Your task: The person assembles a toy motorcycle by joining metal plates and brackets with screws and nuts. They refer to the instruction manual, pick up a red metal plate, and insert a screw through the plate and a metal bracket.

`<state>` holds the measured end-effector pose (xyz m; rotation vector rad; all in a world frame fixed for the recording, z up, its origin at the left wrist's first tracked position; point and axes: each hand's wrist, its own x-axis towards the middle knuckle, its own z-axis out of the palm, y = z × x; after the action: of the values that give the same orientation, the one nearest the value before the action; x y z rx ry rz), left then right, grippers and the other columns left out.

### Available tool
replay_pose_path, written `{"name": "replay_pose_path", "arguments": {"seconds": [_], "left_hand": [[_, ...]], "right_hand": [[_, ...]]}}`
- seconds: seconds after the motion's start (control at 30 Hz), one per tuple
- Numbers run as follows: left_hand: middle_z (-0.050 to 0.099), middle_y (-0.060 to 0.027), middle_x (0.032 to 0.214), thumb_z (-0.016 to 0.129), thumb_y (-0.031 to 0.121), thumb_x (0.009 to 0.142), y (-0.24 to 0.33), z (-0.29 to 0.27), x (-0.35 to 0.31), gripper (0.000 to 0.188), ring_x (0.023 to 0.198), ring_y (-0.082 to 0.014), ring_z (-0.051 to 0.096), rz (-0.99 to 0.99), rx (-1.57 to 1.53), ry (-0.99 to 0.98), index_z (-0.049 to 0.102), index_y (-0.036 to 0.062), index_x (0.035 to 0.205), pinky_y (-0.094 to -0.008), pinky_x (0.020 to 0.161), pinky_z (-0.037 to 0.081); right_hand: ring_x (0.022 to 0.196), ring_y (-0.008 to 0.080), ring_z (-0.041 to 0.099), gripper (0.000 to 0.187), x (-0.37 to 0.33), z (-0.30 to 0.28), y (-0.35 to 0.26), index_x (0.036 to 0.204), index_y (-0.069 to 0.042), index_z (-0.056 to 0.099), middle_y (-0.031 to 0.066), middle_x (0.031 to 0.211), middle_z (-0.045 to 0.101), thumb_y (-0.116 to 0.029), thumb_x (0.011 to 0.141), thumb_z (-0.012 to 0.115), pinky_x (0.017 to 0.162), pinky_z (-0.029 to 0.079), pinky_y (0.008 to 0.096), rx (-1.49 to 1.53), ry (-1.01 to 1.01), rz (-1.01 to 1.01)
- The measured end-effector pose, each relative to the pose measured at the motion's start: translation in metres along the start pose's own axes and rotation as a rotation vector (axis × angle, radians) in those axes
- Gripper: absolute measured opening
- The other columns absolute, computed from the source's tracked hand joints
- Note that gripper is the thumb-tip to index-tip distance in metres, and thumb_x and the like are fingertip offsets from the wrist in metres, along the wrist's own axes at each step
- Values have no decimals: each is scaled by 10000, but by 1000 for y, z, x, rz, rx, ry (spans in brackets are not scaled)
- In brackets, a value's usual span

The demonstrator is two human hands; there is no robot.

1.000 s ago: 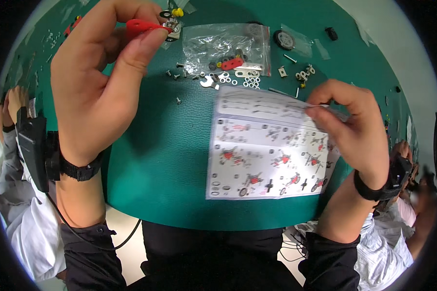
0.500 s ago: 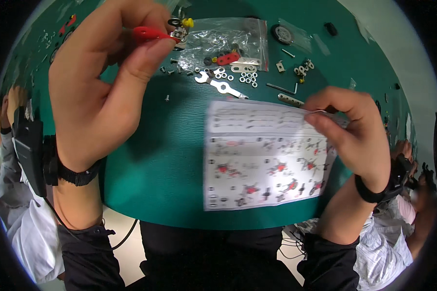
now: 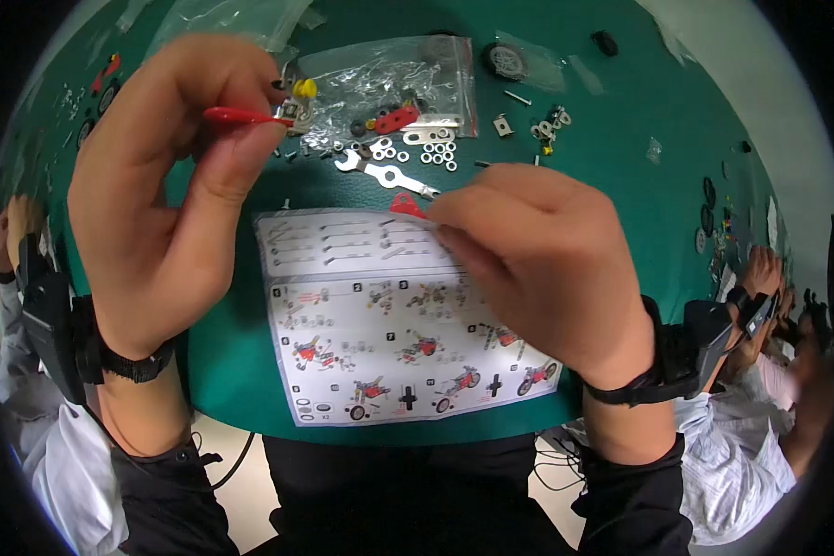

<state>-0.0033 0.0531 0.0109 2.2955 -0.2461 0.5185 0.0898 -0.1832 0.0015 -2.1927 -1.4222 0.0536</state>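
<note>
My left hand (image 3: 171,195) is raised over the left of the table, thumb and fingers pinching a small toy model assembly with a red plate (image 3: 236,116), metal bits and a yellow piece (image 3: 304,88). The fingers hide part of it. My right hand (image 3: 551,269) grips the upper edge of a printed instruction sheet (image 3: 371,315) and covers its right part. Small drawings of a motorcycle being put together fill the sheet. Just past its top edge lies a red plate with holes (image 3: 403,204), partly covered. Beyond that sits a flat metal wrench (image 3: 389,174).
A clear plastic bag (image 3: 343,83) lies behind the wrench, with metal strips and a red strip (image 3: 397,120) at its front edge. Several nuts (image 3: 440,153) are grouped nearby. A wheel (image 3: 505,60) and a black part (image 3: 604,42) lie farther back. Other people's hands (image 3: 762,271) show at the sides.
The sheet and my right hand have moved left, and a red plate now shows at the sheet's top edge. My left hand, still holding the assembly, has shifted slightly left and down.
</note>
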Motion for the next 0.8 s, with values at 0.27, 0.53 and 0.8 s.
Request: {"name": "replay_pose_path", "arguments": {"seconds": [0.27, 0.53, 0.8], "left_hand": [[539, -152, 1027, 516, -9, 845, 7, 8, 6, 72, 742, -107, 467, 43, 12, -64, 484, -17, 909, -203, 649, 379], [544, -155, 991, 530, -13, 835, 14, 10, 8, 70, 798, -153, 494, -14, 6, -99, 486, -15, 889, -234, 685, 396], [553, -165, 947, 556, 25, 831, 3, 5, -2, 93, 827, -180, 508, 0, 29, -113, 487, -10, 883, -258, 716, 394]], "right_hand": [[755, 225, 625, 160, 0, -42, 22, 867, -3, 648, 95, 817, 657, -40, 720, 698, 655, 472, 295, -145, 169, -9], [722, 110, 599, 157, 3, -39, 50, 944, -6, 665, 58, 833, 673, -62, 797, 661, 619, 444, 235, -35, 204, 168], [755, 310, 566, 67, 25, 26, 24, 764, -42, 662, 105, 758, 582, -77, 713, 637, 681, 463, 399, -68, 209, -37]]}}
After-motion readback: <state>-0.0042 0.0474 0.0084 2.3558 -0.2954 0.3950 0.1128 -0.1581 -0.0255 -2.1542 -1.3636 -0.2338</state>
